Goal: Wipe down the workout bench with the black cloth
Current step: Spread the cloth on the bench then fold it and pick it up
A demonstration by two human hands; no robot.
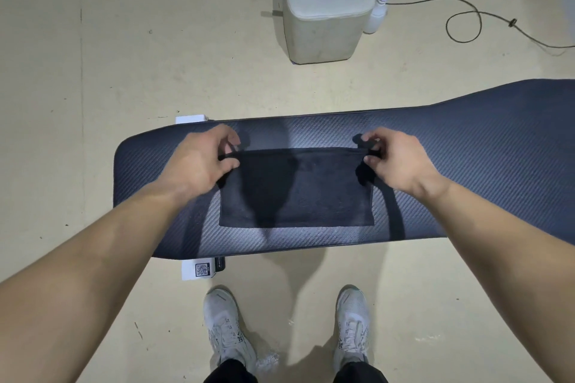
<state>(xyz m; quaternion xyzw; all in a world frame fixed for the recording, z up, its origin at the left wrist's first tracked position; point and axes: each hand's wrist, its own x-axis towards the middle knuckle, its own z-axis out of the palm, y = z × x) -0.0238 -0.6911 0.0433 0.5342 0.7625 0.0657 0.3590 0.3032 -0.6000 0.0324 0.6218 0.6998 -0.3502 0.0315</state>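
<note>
A dark blue-black workout bench (466, 165) with a woven texture runs across the middle of the view, from left to the right edge. A rectangular black cloth (298, 193) lies flat on its middle. My left hand (199, 162) pinches the cloth's far left corner. My right hand (395, 162) pinches the far right corner. Both hands hold that far edge taut just above the pad, while the near edge rests on the bench.
Beyond the bench stands a pale grey cube stool (323, 12) with a dark device on top, and a white spray bottle (381, 6) beside it. A black cable (466, 22) loops over the beige floor at right. My white shoes (227, 329) stand in front of the bench.
</note>
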